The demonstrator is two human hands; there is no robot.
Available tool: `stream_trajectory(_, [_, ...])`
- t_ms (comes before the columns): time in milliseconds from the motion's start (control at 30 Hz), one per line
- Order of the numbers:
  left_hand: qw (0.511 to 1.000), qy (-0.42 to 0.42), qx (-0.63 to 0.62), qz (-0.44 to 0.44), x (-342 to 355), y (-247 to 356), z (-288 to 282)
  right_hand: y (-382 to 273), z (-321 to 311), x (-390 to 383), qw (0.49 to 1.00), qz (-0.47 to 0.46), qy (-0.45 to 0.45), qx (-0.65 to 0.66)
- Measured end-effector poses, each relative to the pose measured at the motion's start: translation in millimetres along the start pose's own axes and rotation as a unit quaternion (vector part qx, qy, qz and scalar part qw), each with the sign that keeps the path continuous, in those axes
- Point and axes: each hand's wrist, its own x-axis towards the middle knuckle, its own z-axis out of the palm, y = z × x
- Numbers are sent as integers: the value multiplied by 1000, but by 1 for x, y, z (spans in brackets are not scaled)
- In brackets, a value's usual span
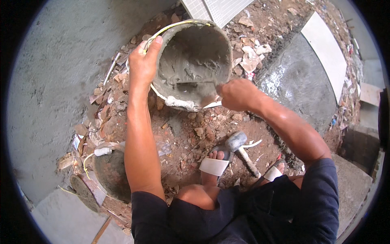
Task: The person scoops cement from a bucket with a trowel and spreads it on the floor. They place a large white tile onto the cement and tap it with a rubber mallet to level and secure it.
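A bucket (230, 53) of wet grey mortar (174, 69) is tilted toward me, its inner wall smeared with mortar. My left hand (145, 61) is closed on its left rim, the thumb lying over the edge next to the yellowish wire handle (166, 27). Over the near right rim, my right hand (237, 94) is closed round a trowel. The trowel's flat blade (195, 86) shows inside the bucket against the mortar; its grip is hidden in my fingers. A white wrapped piece (180, 102) of the handle hangs along the near rim.
A mallet (236, 141) lies on rubble beside my sandalled feet. To the right, a bed of wet mortar (298, 77) borders a pale tile (327, 53). More tiles (221, 9) lie beyond the bucket. Another bucket (111, 173) sits lower left, near a grey plastered wall (61, 69).
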Motion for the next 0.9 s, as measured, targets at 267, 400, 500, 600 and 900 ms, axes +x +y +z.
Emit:
stream_trajectory(267, [1000,11,-14,-2,0,-6,-1,-21,30,50,973,-23,228,-27])
stream_trajectory(400, [1000,28,-7,-5,-2,-6,-8,-19,39,41,982,-43,143,-112])
stream_trajectory(500, [999,44,18,-18,-4,-5,-11,-15,25,21,983,-66,106,-132])
stream_trajectory(600, [999,39,5,-6,-4,-4,-9,-7,6,-1,996,-52,30,-60])
stream_trajectory(900, [1000,22,-12,14,-3,-4,-2,18,1,-43,996,-75,53,-20])
